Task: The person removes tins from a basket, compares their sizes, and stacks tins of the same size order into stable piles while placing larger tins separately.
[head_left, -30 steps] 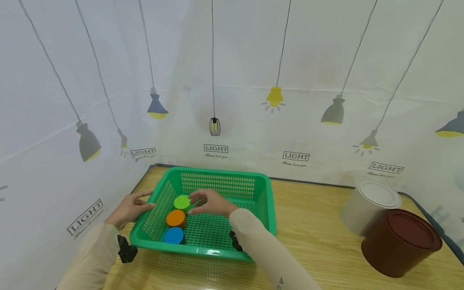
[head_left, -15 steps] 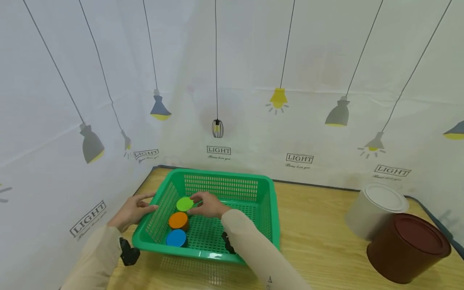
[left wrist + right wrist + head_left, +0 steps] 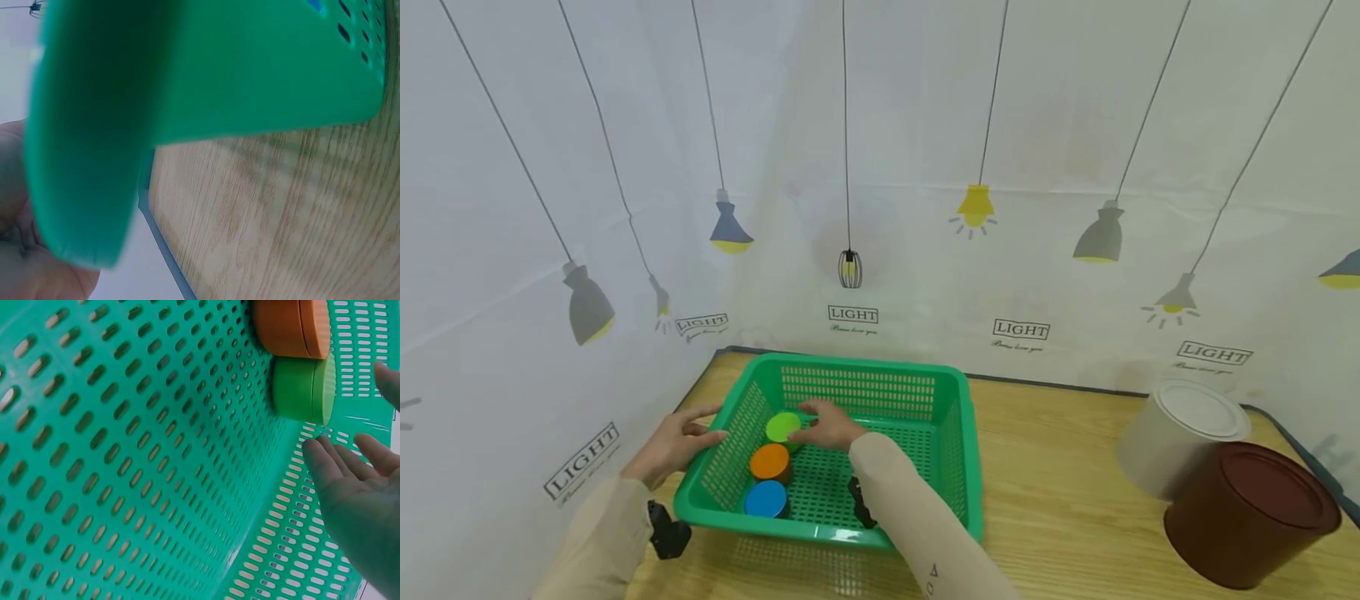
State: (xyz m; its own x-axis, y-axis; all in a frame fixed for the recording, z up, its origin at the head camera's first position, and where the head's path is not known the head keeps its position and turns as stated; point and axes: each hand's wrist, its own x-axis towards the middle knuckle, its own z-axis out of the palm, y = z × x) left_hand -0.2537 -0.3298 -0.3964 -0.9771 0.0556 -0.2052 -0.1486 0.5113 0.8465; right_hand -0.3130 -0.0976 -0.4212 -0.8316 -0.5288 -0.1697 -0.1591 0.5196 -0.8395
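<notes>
Lime-green round lidded tub (image 3: 782, 427), apparently plastic: in green perforated plastic basket (image 3: 805, 531), beside orange round tub (image 3: 771, 463) | right hand (image 3: 831, 427): spread near it, empty | left hand (image 3: 673, 442): relaxed against basket, not grasping | likely light, stiff, smooth; pinch opposite sides

Blurry basket rim (image 3: 84, 156) (left wrist view), probably defocused.

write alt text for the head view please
A right hand is inside a green basket, beside a light-green container in a row with an orange one and a blue one; the left hand is at the basket's left side. A white can and a dark red can stand on the wooden table to the right.
</notes>
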